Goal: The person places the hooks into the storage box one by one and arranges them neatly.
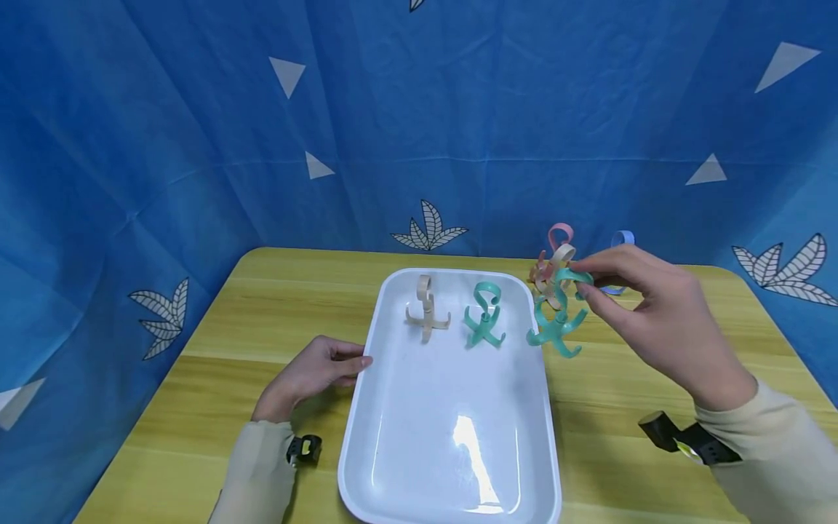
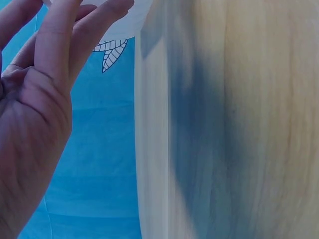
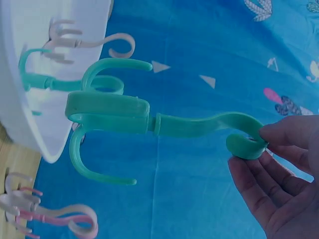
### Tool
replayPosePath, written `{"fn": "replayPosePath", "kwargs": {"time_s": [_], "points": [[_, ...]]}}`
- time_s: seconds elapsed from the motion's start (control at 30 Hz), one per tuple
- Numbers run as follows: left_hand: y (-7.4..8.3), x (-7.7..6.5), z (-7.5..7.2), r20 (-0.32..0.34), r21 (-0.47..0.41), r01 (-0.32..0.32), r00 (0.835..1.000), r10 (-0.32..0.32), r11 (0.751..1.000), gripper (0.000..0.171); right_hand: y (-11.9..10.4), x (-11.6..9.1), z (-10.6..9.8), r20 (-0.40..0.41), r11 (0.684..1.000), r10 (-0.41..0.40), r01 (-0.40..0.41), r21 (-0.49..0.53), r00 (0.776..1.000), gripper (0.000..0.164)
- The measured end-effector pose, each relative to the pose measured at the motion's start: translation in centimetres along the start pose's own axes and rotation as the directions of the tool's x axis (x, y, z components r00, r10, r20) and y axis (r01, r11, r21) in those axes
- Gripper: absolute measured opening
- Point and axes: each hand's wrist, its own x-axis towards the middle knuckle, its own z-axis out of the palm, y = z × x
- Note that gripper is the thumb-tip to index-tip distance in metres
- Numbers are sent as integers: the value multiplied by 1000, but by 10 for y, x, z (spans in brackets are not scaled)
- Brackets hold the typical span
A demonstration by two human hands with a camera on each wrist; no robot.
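Note:
My right hand [image 1: 661, 320] pinches the curved top of a green multi-prong hook [image 3: 109, 112] between thumb and fingertips. That hook hangs over the right rim of the white tray [image 1: 445, 415], its prongs spread below. At the tray's left edge, my left hand [image 1: 324, 375] grips the rim, thumb on top and fingers lower down. Inside the far end of the tray stand a beige hook [image 1: 428, 316] and, to its right, another green hook [image 1: 485, 320]. The left wrist view shows my left fingers [image 2: 55, 45] against the tray's pale underside.
On the wooden table [image 1: 628, 437] beyond the tray's right rim are a pink hook [image 1: 561, 233] and a beige hook [image 3: 82, 209], close together. A blue hook [image 1: 623, 238] is partly hidden behind my right hand. A blue patterned cloth [image 1: 491, 131] hangs along the back.

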Motion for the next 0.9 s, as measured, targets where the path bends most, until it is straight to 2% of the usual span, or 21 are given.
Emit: {"fn": "replayPosePath", "kwargs": {"time_s": [0.37, 0.7, 0.9], "points": [[-2, 0, 0, 13, -15, -11, 1000, 11, 1000, 40, -12, 7, 17, 68, 986, -130, 122, 110, 989, 45], [0, -1, -2, 24, -19, -26, 999, 26, 999, 42, -18, 13, 39, 148, 976, -110, 79, 205, 983, 36], [-1, -1, -1, 13, -17, -14, 1000, 14, 1000, 43, -22, 17, 50, 193, 970, -119, 73, 233, 974, 31]]}}
